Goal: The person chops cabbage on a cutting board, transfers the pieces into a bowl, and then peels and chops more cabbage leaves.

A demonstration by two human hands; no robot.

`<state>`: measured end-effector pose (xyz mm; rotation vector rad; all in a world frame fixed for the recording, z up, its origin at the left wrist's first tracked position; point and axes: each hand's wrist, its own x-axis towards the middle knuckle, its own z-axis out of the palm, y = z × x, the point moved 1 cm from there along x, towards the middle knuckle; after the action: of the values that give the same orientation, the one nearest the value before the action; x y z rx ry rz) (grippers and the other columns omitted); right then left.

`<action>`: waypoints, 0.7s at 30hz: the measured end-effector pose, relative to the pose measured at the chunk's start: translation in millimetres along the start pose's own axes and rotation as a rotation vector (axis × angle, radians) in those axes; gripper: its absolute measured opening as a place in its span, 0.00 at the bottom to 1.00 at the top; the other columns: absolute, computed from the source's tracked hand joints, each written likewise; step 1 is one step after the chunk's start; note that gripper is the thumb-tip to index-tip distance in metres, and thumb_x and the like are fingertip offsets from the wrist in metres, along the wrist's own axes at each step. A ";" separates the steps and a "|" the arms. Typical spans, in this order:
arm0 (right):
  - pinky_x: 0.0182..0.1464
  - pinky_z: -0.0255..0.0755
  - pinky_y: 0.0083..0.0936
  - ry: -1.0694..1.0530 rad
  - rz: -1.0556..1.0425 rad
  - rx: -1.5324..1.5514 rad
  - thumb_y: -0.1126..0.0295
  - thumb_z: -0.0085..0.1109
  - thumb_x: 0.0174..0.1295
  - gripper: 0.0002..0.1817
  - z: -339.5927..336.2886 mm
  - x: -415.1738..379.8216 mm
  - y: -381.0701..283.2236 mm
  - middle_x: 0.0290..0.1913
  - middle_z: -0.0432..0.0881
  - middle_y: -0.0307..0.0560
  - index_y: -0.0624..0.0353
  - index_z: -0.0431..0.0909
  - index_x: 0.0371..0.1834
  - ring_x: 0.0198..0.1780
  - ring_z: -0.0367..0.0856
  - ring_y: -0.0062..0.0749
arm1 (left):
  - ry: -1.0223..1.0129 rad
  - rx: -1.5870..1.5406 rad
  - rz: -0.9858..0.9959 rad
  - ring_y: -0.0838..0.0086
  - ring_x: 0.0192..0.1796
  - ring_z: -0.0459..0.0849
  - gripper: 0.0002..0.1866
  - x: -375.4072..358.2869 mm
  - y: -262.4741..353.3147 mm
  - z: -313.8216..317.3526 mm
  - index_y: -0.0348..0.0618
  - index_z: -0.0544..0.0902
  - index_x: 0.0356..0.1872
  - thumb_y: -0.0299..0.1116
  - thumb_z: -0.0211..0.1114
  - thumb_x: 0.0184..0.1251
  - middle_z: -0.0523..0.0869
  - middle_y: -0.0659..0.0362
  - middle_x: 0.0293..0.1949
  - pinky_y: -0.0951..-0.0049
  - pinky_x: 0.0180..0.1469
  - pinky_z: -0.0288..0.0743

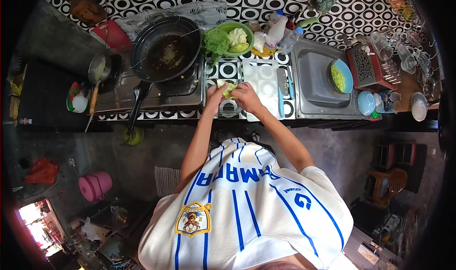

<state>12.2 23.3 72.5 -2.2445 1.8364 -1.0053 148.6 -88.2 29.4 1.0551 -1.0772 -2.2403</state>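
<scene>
Left hand (215,99) and right hand (248,98) both grip green cabbage (229,89) beside the white board (262,75).

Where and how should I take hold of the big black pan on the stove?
Probably best by its long black handle, left-handed from the near side: it juts from the black pan toward the person, past the front edge of the stove. The left hand would first have to release the pale green leaf piece.
</scene>
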 end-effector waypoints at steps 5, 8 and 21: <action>0.51 0.66 0.34 0.017 0.060 0.019 0.78 0.67 0.45 0.15 13.3 -16.8 0.8 0.36 0.83 0.40 0.52 0.80 0.38 0.47 0.78 0.38 | 0.154 0.186 0.219 0.77 0.42 0.86 0.14 15.8 -11.5 -1.1 0.33 0.83 0.49 0.24 0.71 0.64 0.89 0.59 0.43 0.76 0.44 0.79; 0.51 0.67 0.34 0.046 0.093 0.025 0.76 0.69 0.46 0.13 17.0 -21.9 -1.6 0.33 0.83 0.40 0.52 0.82 0.37 0.43 0.80 0.38 | 0.207 0.185 0.251 0.80 0.36 0.84 0.10 14.4 -9.7 -0.4 0.31 0.85 0.44 0.28 0.69 0.68 0.89 0.60 0.36 0.77 0.39 0.77; 0.44 0.76 0.33 0.372 0.538 0.126 0.64 0.79 0.50 0.20 31.6 -1.8 14.5 0.36 0.88 0.47 0.62 0.84 0.42 0.37 0.85 0.39 | 0.054 0.648 0.469 0.76 0.35 0.86 0.13 28.6 -12.7 -10.7 0.32 0.86 0.42 0.34 0.67 0.70 0.90 0.54 0.33 0.74 0.40 0.78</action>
<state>16.2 10.2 40.6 -1.4284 2.2580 -1.4267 138.8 -104.1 2.2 0.9460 -1.8667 -1.5114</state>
